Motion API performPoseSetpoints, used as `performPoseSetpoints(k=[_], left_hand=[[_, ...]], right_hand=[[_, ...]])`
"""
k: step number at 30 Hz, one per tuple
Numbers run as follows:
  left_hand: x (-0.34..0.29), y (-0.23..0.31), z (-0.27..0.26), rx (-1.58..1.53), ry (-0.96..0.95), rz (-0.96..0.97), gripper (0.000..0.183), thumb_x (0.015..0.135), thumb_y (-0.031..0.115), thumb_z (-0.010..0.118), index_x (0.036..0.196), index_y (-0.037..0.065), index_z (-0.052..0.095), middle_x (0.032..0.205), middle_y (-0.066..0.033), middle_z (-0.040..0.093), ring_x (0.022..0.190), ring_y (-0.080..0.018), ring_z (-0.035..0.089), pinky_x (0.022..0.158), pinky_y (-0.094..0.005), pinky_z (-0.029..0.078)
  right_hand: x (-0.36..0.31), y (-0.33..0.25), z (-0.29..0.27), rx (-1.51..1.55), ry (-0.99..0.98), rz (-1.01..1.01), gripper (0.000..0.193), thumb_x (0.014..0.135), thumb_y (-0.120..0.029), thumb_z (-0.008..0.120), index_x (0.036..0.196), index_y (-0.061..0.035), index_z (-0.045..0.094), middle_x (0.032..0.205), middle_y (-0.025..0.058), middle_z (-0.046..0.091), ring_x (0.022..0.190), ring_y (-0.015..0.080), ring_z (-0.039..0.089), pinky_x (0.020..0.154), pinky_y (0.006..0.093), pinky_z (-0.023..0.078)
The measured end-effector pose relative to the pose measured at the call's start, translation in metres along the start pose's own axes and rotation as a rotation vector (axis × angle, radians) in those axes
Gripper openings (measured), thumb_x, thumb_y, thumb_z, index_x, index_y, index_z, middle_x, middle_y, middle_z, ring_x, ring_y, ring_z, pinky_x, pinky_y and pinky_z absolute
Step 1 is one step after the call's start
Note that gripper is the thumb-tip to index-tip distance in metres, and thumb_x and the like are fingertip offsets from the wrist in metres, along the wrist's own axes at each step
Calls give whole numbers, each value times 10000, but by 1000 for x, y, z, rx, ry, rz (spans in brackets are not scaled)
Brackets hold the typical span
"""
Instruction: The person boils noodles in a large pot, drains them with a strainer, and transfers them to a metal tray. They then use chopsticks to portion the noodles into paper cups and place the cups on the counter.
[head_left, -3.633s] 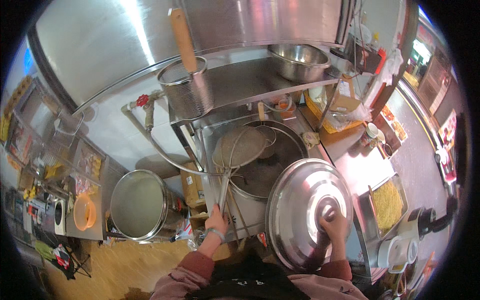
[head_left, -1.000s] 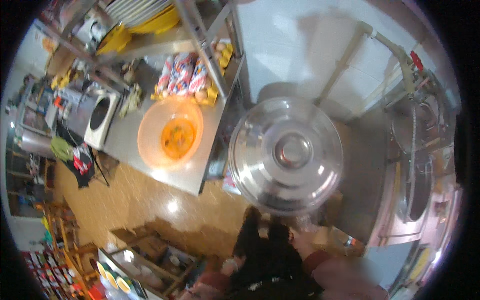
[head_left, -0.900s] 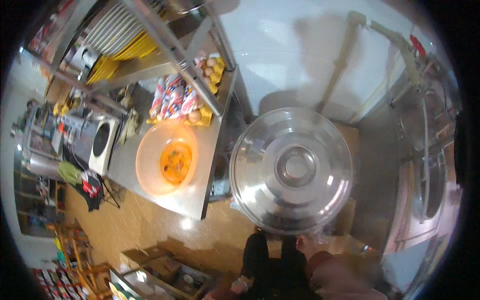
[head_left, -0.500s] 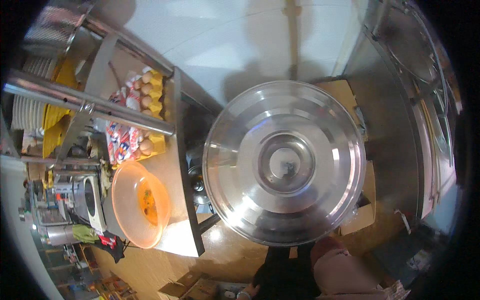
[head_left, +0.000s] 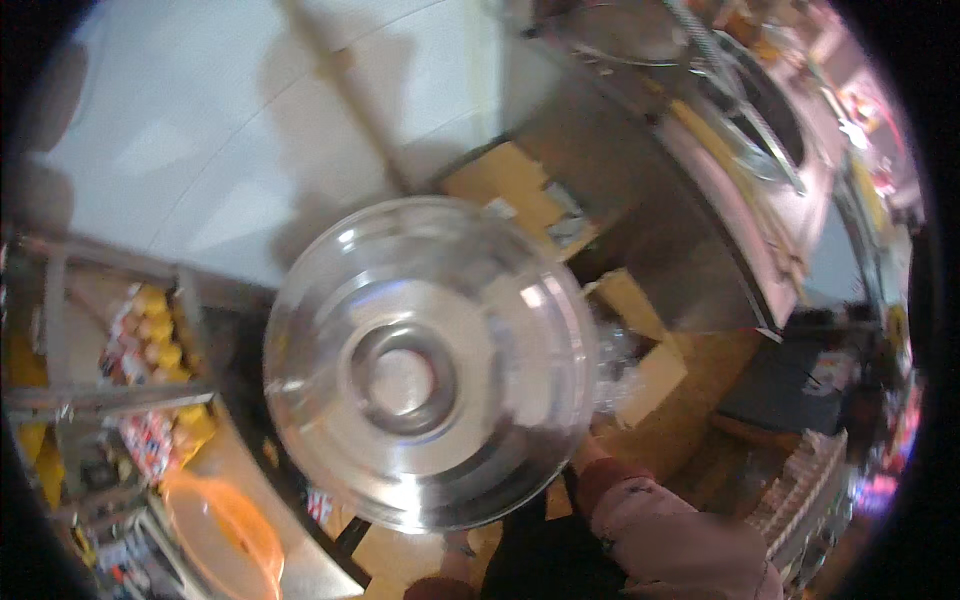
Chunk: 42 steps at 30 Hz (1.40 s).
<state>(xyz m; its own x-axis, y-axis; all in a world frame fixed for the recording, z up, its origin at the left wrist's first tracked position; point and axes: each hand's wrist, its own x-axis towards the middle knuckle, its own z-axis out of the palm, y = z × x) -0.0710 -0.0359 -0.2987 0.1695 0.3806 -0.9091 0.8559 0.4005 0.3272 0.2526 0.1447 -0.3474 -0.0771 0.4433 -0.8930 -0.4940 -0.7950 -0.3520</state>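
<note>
A large, round, shiny steel lid [head_left: 480, 450] with concentric rings and a sunken middle fills the centre of the view. From the lower right comes my right arm in a pink sleeve. My right hand [head_left: 588, 452] grips the lid at its lower right rim, with the fingers hidden behind the metal. Below the lid, my left hand [head_left: 456, 548] shows only around the wrist, close to the lower rim. Its fingers are out of sight, so its grip cannot be made out.
At lower left, an orange plastic bowl [head_left: 190, 530] stands on a metal counter [head_left: 285, 510], beside eggs in yellow trays [head_left: 198, 425]. An open cardboard box [head_left: 655, 385] and a metal cabinet side [head_left: 625, 150] lie right of the lid. A white wall [head_left: 200, 120] rises behind.
The view has swung right, so the counter and bowl sit lower and farther left. Against the boxes, the lid has shifted left. My left hand has come up from my lap toward the lid's lower rim.
</note>
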Motion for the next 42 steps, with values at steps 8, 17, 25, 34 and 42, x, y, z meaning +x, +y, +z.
performPoseSetpoints(k=[8, 17, 25, 34, 42], left_hand=[[125, 132, -113, 100, 167, 96, 357, 843, 277, 405, 1078, 29, 508, 1052, -180, 535, 976, -302, 499, 853, -385, 383], [154, 189, -132, 115, 254, 140, 333, 831, 237, 433, 1083, 32, 508, 1047, -166, 540, 964, -277, 509, 838, -368, 393], [111, 271, -129, 92, 303, 284, 319, 821, 202, 458, 1088, 35, 508, 1043, -153, 545, 953, -255, 517, 825, -353, 401], [21, 453, -31, 76, 131, 463, 310, 810, 162, 486, 1094, 38, 508, 1039, -139, 550, 940, -231, 527, 810, -335, 412], [-56, 573, 106, 96, -53, 764, 311, 800, 127, 511, 1099, 41, 508, 1034, -126, 555, 929, -209, 535, 797, -320, 420]], right_hand=[[-73, 58, -48, -180, -7, -29, 193, 804, -245, 511, 882, -73, 548, 637, 22, 529, 622, 148, 534, 525, 294, 438], [-239, 74, -128, -419, 298, 10, 337, 783, -266, 519, 1033, -41, 503, 896, 103, 568, 824, 236, 544, 730, 322, 436], [-269, 101, -194, -982, 131, 111, 533, 786, -410, 518, 1206, -98, 414, 1113, 130, 507, 979, 227, 496, 851, 336, 385], [-333, -1, -324, -1053, 172, 75, 448, 758, -416, 475, 1032, -77, 578, 1032, 143, 569, 989, 290, 509, 844, 373, 394], [-404, -106, -450, -802, 616, -638, 241, 729, -211, 507, 777, 19, 559, 744, 229, 554, 711, 399, 530, 623, 444, 439]])
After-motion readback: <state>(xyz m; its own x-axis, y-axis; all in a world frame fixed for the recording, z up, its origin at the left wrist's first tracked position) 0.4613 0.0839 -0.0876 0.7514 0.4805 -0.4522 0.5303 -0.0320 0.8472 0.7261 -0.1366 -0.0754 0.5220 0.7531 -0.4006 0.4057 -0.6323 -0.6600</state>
